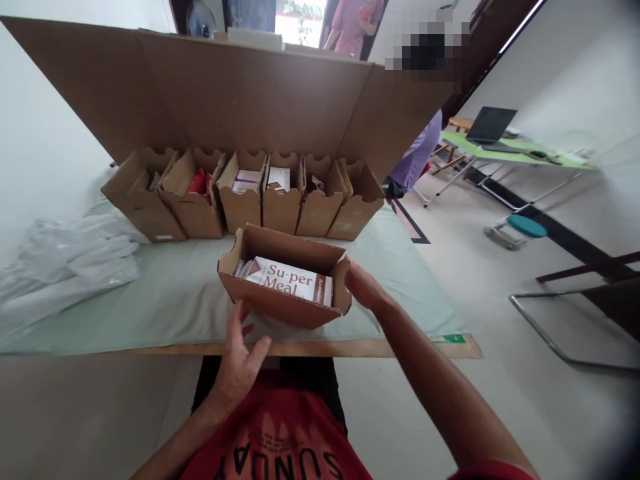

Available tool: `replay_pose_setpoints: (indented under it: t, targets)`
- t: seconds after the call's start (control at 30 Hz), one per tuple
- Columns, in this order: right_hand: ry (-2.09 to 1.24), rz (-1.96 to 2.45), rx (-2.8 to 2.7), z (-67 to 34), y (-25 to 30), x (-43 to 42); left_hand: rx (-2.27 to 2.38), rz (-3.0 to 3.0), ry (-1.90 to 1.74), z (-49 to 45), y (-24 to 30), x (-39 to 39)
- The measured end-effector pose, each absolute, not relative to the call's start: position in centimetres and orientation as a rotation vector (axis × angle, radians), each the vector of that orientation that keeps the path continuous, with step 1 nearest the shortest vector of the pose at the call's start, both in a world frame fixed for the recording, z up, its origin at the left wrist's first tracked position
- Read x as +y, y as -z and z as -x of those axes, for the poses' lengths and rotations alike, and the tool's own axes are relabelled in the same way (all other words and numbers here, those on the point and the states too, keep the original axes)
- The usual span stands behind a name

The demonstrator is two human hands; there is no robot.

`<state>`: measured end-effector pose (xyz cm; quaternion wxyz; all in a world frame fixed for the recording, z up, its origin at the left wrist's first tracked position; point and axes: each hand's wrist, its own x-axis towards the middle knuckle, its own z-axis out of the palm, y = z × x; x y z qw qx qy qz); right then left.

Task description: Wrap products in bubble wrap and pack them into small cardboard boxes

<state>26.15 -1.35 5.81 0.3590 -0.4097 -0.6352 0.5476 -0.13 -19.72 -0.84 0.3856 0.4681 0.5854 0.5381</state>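
Observation:
A narrow open-topped cardboard box is at the front of the cloth-covered table, set at a slight angle. Inside lies a white and brown carton printed "Su-per Meal", with clear plastic-looking wrapping at its left end. My right hand grips the box's right end, its fingertips partly hidden behind the cardboard. Close to the box's lower front left side is my left hand, open, with thumb and fingers apart and nothing in it. Whether its fingertips touch the cardboard I cannot tell.
Behind stands a row of several cardboard bins holding small packs, backed by a tall cardboard panel. Crumpled clear plastic lies at left. A person in purple, a green table and a teal stool are at right.

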Motion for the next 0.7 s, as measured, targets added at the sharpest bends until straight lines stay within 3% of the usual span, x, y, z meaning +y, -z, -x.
replay_pose_setpoints:
  t: [0.3,0.7]
  targets:
    - [-1.108,1.149,-1.669,-27.3,-4.5,-12.7,1.282,-1.295,-1.458,-0.1,-1.6,-14.4]
    - [-1.160,1.214,-1.104,-18.9,1.9,-12.6,1.072,-1.022,-1.575,-3.4,2.0,-16.5]
